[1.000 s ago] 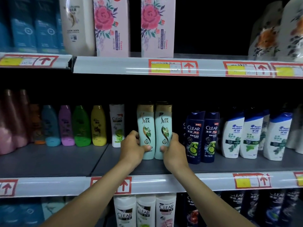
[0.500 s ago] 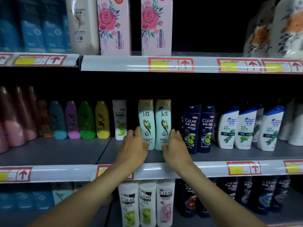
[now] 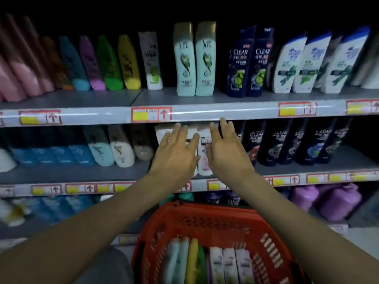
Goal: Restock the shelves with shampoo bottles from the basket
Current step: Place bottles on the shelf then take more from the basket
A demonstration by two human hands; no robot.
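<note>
Two pale green shampoo bottles (image 3: 194, 60) with gold caps stand side by side on the upper shelf (image 3: 184, 100), free of my hands. My left hand (image 3: 176, 152) and my right hand (image 3: 224, 150) hang open and empty in front of the shelf below, fingers spread, over white bottles (image 3: 203, 160). A red basket (image 3: 205, 218) sits low in the middle; inside lie several shampoo bottles (image 3: 205, 261), pale green, yellow, green and white.
Dark blue bottles (image 3: 249, 64) and white bottles with blue caps (image 3: 307, 64) stand right of the pale green pair. Coloured bottles (image 3: 106, 64) line the left. Black bottles (image 3: 297, 142) fill the lower shelf on the right; purple jugs (image 3: 332, 199) sit lower still.
Both hands have let go of the two pale green bottles and drawn back down, now open. The view has tilted down, bringing the red basket into sight.
</note>
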